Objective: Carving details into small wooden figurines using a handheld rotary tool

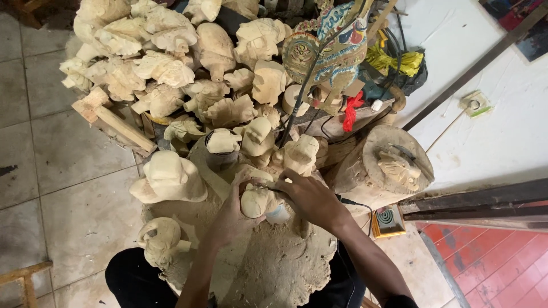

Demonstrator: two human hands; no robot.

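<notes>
A small pale carved wooden head sits between both my hands, over a lap covered in sawdust. My left hand wraps around its left side and holds it. My right hand grips a tool with a light cylindrical end pressed against the carving's right side; a dark cord runs off to the right from it. More unfinished heads lie close by: a hat-shaped one to the left and another beside my left forearm.
A big pile of raw carved wooden heads fills the upper left. A painted flat puppet figure stands behind it. A round log block bearing a carving sits right; a small yellow box lies below it. Grey floor tiles lie left.
</notes>
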